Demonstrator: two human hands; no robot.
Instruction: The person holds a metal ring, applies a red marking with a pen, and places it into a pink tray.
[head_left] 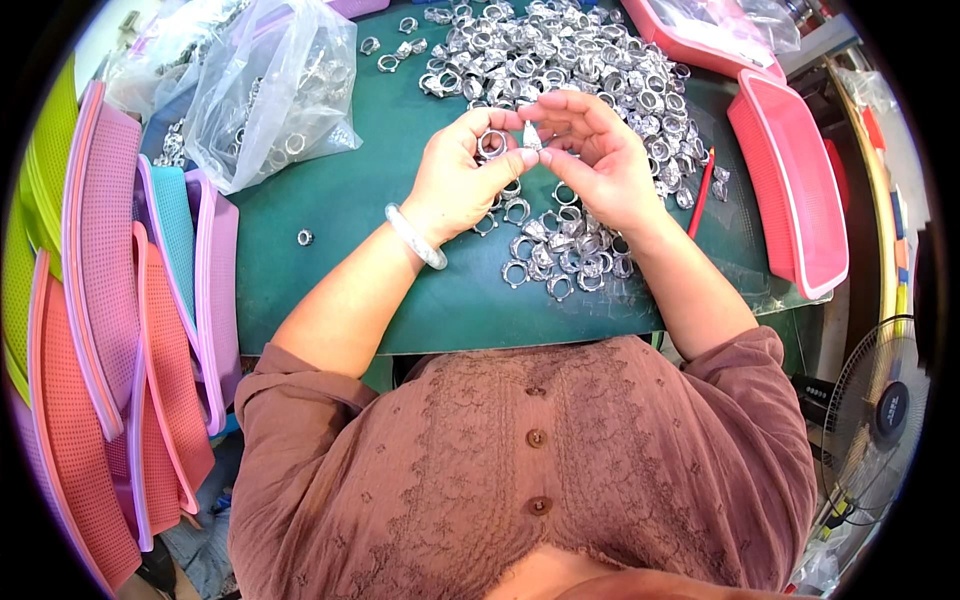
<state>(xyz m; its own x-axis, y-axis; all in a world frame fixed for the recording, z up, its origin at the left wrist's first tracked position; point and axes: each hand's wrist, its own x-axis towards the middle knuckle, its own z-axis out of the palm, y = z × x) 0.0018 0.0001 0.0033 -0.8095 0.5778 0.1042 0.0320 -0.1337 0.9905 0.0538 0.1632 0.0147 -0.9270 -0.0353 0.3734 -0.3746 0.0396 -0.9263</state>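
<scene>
Both grips above green table (350, 200)

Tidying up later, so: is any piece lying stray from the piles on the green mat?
Yes. One metal ring lies alone on the green mat, left of the left hand, apart from the main pile and the clear bag.

Clear plastic bag (270, 95), crumpled and open-mouthed, lies at far-left corner of the green table mat (370, 190), w/ silver metal rings showing through it; a second clear bag (165, 50) sits just behind it at the mat's far-left edge, contents too blurred to tell. Another clear plastic bag (740, 25) rests in the pink tray (690, 45) at far-right corner. No labels, signs or screens visible.
</scene>
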